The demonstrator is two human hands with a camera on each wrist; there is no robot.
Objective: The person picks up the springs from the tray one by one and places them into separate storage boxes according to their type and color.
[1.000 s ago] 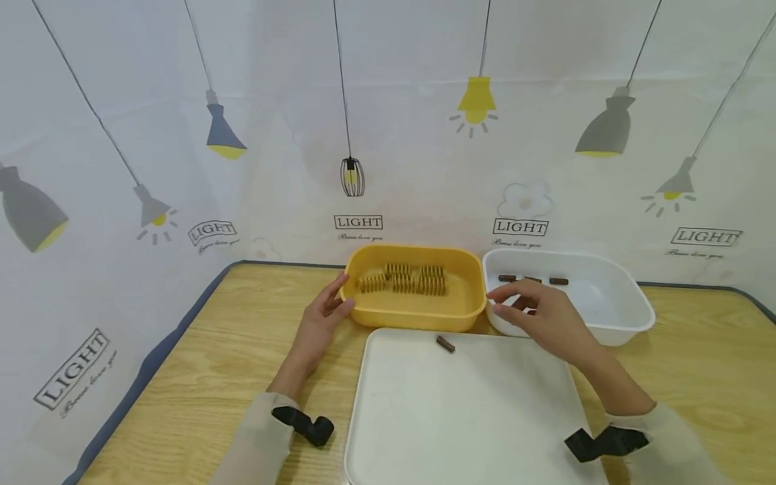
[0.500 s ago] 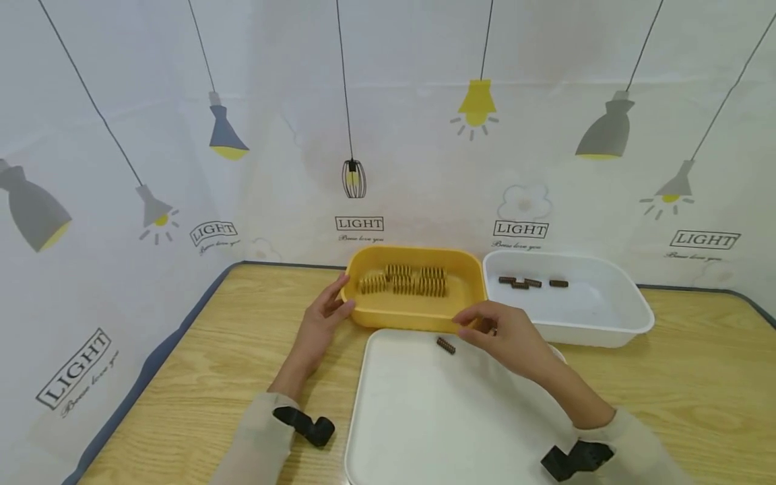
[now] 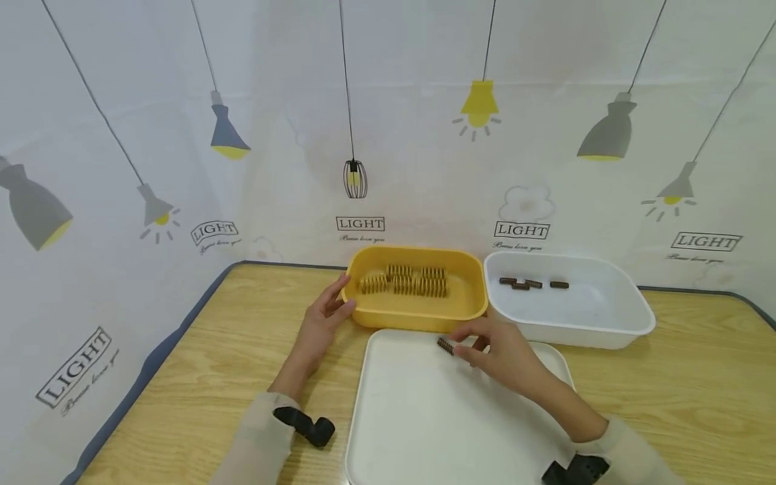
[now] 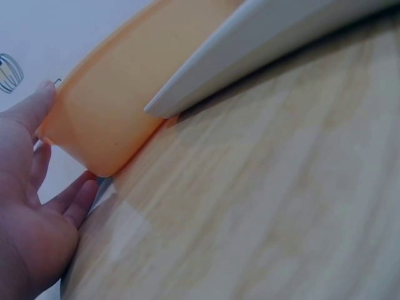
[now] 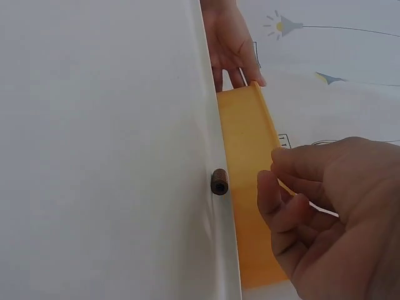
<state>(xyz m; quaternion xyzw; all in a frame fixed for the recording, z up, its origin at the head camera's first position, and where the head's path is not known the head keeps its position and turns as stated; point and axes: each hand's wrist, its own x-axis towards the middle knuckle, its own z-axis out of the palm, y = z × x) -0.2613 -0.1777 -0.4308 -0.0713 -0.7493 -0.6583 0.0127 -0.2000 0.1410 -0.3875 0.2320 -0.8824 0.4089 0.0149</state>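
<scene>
A small dark brown coil spring [image 3: 445,345] lies near the far edge of the white tray [image 3: 418,417]. My right hand [image 3: 500,353] is just right of it, thumb and index finger bent and slightly apart; in the right wrist view nothing is between them and the spring [image 5: 219,181] lies apart from the fingers. My left hand [image 3: 321,323] rests on the left end of the yellow bin [image 3: 418,320], thumb and fingers spread along its rim and wall, also in the left wrist view. Several larger gold springs [image 3: 403,281] lie inside that bin.
A white bin [image 3: 582,330] stands right of the yellow one, with several dark brown springs [image 3: 533,284] inside. Both bins stand behind the tray on a wood-grain table [image 3: 212,350]. A lamp-printed sheet [image 3: 424,168] hangs behind the table.
My right hand has moved left and toward me, from the white bin's near-left edge to beside the spring on the tray. My left hand has stayed at the yellow bin.
</scene>
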